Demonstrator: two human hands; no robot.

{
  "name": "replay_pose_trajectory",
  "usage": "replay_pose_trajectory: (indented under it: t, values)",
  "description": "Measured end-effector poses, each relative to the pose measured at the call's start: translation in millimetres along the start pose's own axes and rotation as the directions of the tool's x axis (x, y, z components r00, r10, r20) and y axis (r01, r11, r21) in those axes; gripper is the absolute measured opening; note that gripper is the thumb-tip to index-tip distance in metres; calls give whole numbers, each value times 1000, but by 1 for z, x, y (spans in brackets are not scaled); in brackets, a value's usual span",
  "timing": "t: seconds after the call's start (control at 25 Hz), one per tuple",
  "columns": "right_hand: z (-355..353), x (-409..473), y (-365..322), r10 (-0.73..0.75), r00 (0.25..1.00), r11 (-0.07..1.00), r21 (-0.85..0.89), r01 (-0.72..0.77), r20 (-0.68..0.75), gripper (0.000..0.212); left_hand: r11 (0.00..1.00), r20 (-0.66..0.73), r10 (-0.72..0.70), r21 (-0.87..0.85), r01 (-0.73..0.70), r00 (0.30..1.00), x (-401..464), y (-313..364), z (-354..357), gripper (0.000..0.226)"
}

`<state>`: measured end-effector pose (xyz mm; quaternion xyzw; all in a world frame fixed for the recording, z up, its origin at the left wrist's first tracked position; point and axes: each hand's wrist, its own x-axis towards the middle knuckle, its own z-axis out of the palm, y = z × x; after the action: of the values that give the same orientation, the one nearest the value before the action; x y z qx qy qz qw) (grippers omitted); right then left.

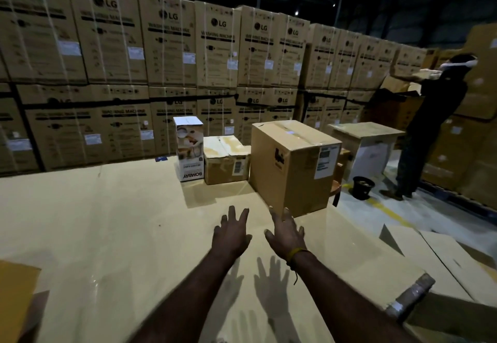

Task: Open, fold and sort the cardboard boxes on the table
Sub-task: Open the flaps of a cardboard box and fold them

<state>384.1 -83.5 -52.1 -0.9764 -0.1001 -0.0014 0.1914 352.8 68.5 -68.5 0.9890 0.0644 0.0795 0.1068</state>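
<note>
Three closed boxes stand at the far side of the cream table [107, 229]. The largest is a taped brown box [293, 165] at the right, beside a low brown box [226, 162] and a tall white printed box [189, 151]. My left hand [231, 232] and my right hand [286, 232] are stretched out above the table with fingers spread and hold nothing. The fingertips of my right hand reach the lower front corner of the large brown box. My left hand is apart from all three.
Flattened cardboard [441, 256] lies at the table's right edge, with a tape roll [411, 297] near it. More flat cardboard [16, 297] sits at the lower left. Stacked washing-machine cartons [166, 54] wall the back. A person [433, 124] works at the right near a black bucket [363, 186].
</note>
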Motion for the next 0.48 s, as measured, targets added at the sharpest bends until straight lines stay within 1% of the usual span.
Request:
replay_pose_trajectory:
  t: [0.2,0.28,0.4,0.48]
  values:
    - [-29,73,58,13,999,999,37,-12,-29,69,999,-24,-36,-2,36,999,71,55,14,79]
    - [-42,102,81,35,998,997,72,-31,-57,69,998,-42,-52,-27,51,998,97,77,15,81]
    - [-64,150,112,45,990,991,128,-27,-136,72,994,-97,-74,-83,67,993,139,110,9,87]
    - [-80,185,128,47,988,987,162,-22,-150,75,990,-125,-91,-123,76,988,168,128,4,90]
